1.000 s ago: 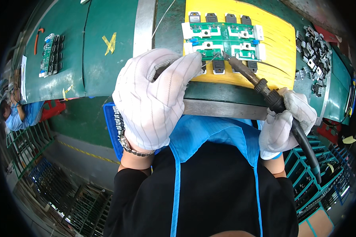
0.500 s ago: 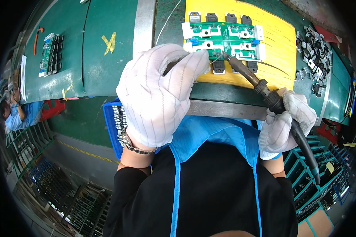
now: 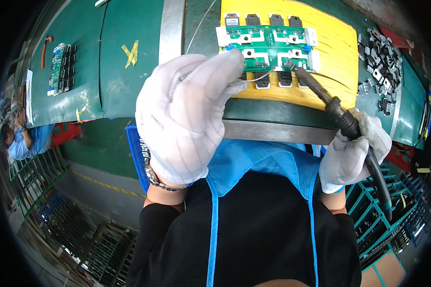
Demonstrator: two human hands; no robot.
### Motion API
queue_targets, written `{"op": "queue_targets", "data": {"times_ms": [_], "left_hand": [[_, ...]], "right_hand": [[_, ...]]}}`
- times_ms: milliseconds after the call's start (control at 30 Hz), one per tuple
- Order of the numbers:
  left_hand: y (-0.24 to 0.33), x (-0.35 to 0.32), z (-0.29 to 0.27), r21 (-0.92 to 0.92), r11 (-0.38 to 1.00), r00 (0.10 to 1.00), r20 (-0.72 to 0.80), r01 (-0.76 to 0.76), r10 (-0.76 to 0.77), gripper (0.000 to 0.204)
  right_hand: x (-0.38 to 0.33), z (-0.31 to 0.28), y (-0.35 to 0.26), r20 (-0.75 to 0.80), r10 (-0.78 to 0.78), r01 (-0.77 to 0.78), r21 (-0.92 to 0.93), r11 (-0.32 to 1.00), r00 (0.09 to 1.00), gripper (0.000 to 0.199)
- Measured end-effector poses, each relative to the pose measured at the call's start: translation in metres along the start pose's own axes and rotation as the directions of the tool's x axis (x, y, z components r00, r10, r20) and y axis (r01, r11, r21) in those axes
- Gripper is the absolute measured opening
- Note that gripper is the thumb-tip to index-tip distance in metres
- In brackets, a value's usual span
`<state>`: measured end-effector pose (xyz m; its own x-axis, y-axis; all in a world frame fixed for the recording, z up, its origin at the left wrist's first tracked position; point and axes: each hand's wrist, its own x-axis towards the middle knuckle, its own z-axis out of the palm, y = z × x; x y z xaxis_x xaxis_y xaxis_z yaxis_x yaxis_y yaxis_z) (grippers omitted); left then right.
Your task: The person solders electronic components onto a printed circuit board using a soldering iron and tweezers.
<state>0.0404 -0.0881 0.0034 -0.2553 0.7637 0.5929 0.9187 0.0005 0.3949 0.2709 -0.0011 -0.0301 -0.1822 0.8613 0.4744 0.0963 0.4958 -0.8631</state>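
Two white-gloved hands are apart from each other over the bench's near edge. The left hand (image 3: 184,110) is closed at the fingertips on a thin wire (image 3: 261,77), whose short free length points toward the soldering iron (image 3: 337,111); a pinch set back like this seems meant to keep the glove away from the hot end. The right hand (image 3: 355,150) is wrapped around the iron's handle, well behind its tip, probably for the same reason, and the iron slants up and leftward over the bench. I cannot tell whether the tip touches anything.

Under the tip, the green board (image 3: 274,57) lies flat on a yellow pad (image 3: 337,52), close to the near edge of the bench (image 3: 273,111), likely so that both hands reach it without stretching. Black parts (image 3: 285,79) stick out from the board's far and near sides. The pad presumably shields the bench top and steadies the work.

Farther out, a loose heap of small parts (image 3: 380,71) sits to the pad's right, toward the bench's right edge, perhaps to be within arm's reach. Off to the left, past a metal strip (image 3: 171,33), a second board (image 3: 57,69) and an orange tool (image 3: 44,52) lie near the left edge, clear of both arms.
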Motion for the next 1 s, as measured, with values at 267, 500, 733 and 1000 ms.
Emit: {"op": "queue_targets", "data": {"times_ms": [267,500,733,1000], "left_hand": [[0.001,0.002,0.009,0.072,0.997,0.997,0.069,-0.030,0.025,0.029],[-0.003,0.002,0.016,0.080,0.991,0.994,0.044,-0.103,0.100,0.031],[0.005,0.005,0.014,0.043,0.998,0.996,0.080,-0.044,0.041,0.030],[0.004,0.005,0.013,0.084,0.996,0.998,0.052,-0.028,0.024,0.031]], "right_hand": [[0.003,0.000,0.000,0.092,-0.031,0.032,-0.004,0.999,0.995,0.027],[0.004,0.001,-0.002,0.107,-0.053,0.057,-0.037,0.998,0.993,0.026],[0.001,-0.001,0.000,0.109,-0.021,0.025,-0.041,0.999,0.994,0.027],[0.000,0.002,0.001,-0.043,-0.016,0.017,0.023,1.000,0.999,0.031]]}}
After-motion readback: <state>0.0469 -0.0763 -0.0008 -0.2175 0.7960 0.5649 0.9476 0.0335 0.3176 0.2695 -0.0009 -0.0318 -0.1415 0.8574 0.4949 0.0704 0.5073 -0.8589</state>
